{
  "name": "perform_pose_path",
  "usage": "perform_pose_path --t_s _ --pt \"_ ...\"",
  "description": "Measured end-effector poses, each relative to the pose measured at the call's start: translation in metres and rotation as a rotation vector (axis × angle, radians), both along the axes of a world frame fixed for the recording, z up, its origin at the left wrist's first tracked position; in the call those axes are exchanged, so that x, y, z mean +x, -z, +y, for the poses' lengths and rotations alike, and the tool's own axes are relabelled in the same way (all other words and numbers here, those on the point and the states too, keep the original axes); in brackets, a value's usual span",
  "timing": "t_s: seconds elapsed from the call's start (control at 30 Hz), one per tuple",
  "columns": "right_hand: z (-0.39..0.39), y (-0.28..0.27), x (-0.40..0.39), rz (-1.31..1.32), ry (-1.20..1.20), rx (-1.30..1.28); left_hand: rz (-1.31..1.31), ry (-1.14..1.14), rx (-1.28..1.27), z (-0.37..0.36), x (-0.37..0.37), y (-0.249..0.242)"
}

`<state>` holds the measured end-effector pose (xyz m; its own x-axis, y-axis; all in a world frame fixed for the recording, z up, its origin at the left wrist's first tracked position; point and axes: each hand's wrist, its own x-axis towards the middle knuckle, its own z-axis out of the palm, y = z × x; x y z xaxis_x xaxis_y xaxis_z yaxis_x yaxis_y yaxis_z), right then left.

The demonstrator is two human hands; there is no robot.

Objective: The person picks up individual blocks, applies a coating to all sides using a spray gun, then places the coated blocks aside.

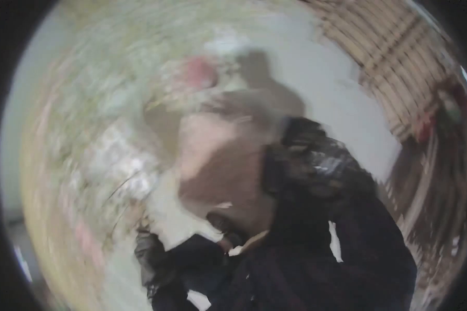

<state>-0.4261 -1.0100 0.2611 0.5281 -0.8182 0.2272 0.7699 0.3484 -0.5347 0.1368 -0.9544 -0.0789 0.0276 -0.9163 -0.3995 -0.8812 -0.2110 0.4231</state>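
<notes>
Since everything was smeared with blur, a hand in a dark sleeve filled the middle, probably the right, its grip impossible to tell.

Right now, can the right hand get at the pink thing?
Probably yes: the right hand is raised just below the pink thing with nothing visible between them, though heavy blur hides detail.
</notes>
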Motion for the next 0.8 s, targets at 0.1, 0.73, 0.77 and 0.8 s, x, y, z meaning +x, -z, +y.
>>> perform_pose_path --t_s 0.1,0.73,0.77,0.8 --pt "-0.021 0.027 0.011 0.522 0.143 -0.134 -0.342 -0.379 -0.098 0.132 -0.037 0.119" --pt "0.009 -0.047 0.012 1.507 0.462 -1.757 0.272 -0.801 -0.348 0.141 -0.276 0.058" --pt "0.005 -0.042 0.014 1.361 0.621 -1.854 0.45 -0.768 -0.441 0.144 -0.273 0.06" --pt "0.003 -0.038 0.018 1.282 0.699 -1.9 0.538 -0.75 -0.487 0.144 -0.272 0.062"
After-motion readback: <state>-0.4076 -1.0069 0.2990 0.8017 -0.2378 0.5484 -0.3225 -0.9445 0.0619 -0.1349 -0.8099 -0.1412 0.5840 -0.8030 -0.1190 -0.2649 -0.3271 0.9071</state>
